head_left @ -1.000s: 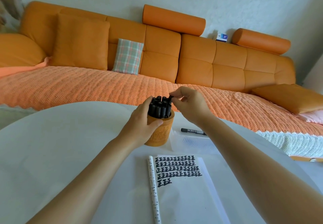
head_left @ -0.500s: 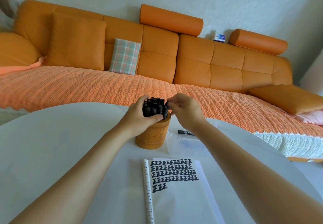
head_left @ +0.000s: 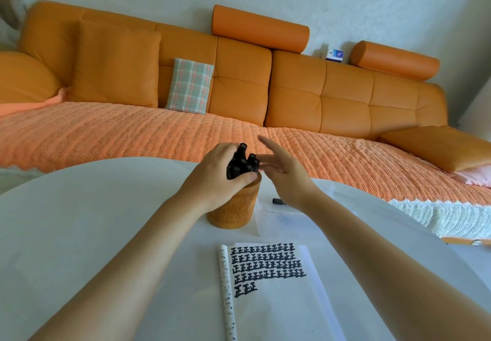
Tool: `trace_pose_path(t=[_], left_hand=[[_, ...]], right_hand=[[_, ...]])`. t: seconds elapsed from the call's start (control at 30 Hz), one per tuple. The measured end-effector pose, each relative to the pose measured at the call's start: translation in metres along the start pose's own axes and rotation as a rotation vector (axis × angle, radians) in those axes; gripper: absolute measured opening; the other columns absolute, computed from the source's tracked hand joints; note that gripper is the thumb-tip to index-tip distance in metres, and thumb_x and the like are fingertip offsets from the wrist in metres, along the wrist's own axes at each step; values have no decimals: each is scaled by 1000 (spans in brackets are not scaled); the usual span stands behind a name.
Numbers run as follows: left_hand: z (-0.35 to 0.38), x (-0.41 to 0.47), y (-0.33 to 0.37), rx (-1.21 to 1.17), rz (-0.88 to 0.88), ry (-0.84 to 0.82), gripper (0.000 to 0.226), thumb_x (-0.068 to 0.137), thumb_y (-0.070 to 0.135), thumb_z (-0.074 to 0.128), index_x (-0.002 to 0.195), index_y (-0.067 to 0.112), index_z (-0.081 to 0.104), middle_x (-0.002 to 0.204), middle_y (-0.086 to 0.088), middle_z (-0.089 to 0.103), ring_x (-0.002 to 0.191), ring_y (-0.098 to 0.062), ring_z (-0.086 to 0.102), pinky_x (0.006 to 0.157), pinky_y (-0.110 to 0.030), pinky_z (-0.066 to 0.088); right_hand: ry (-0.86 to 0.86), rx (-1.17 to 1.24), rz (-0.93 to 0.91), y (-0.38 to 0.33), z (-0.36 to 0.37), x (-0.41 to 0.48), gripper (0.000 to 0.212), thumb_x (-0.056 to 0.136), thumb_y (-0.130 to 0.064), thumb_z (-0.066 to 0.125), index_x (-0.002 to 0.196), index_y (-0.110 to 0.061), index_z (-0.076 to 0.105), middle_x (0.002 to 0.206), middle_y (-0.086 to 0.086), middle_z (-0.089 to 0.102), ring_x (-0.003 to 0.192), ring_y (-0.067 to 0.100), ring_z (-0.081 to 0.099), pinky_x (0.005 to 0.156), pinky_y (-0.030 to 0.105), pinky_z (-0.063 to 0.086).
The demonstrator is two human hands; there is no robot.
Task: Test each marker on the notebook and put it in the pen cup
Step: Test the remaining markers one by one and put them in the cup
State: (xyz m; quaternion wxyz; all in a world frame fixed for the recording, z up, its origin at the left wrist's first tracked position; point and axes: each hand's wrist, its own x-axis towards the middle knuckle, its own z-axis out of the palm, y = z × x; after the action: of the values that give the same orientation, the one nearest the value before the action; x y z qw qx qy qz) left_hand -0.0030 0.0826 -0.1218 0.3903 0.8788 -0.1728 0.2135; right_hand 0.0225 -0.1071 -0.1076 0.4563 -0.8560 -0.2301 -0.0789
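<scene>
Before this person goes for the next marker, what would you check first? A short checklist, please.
1. Is the pen cup upright: ok.
2. Does the left hand grip the markers in the cup: ok.
3. Are all of them seated level: not ok, one stands higher.
4. Is the right hand free, fingers straight: ok.
5. Is the loose marker in sight past the right wrist: ok; capped or not, cannot tell.
6. Does the notebook have blank space below its marks: ok.
</scene>
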Motion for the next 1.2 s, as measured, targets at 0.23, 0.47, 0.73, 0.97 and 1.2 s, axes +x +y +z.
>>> trace_pose_path(t=[0.23, 0.47, 0.73, 0.97, 1.2], left_hand=[[-10, 0, 5, 211, 114, -25, 68, 91, 51, 55, 150, 27, 31, 155, 12, 30, 142, -9, 26, 114, -38, 31], [-6, -2, 7, 231, 117, 11, 55, 99, 50, 36, 148, 24, 37, 152, 9, 37, 140, -11, 29, 109, -35, 32], [-11, 1, 14, 246, 49, -75, 46, 102, 36, 34, 147, 27, 40, 151, 15, 37, 139, -5, 26, 109, -32, 29], [-17, -1, 15, 361, 137, -41, 58, 97, 52, 29, 150, 27, 32, 149, 7, 39, 137, -15, 30, 107, -39, 36], [-19, -23, 41, 254, 333, 256, 24, 89, 28, 52, 107, 14, 58, 104, 2, 53, 99, -17, 49, 78, -33, 46]], right_hand=[[-210, -722, 338, 41, -40, 5, 31, 94, -12, 52, 104, -31, 73, 115, -8, 70, 103, 16, 66, 86, 34, 58], [-395, -936, 325, 47, -33, 13, 43, 89, -1, 55, 119, -26, 70, 124, 1, 65, 114, 23, 60, 92, 37, 55], [-510, -1005, 290, 51, -22, 17, 26, 89, -18, 65, 114, -22, 73, 114, -1, 69, 104, 23, 64, 91, 35, 54], [-275, -846, 209, 30, -33, 9, 17, 90, -32, 69, 106, -28, 71, 97, -4, 67, 82, 17, 62, 69, 34, 55], [150, -316, -6, -19, -54, -39, 11, 88, -14, 63, 92, -24, 60, 65, -9, 67, 54, 12, 59, 50, 25, 47]])
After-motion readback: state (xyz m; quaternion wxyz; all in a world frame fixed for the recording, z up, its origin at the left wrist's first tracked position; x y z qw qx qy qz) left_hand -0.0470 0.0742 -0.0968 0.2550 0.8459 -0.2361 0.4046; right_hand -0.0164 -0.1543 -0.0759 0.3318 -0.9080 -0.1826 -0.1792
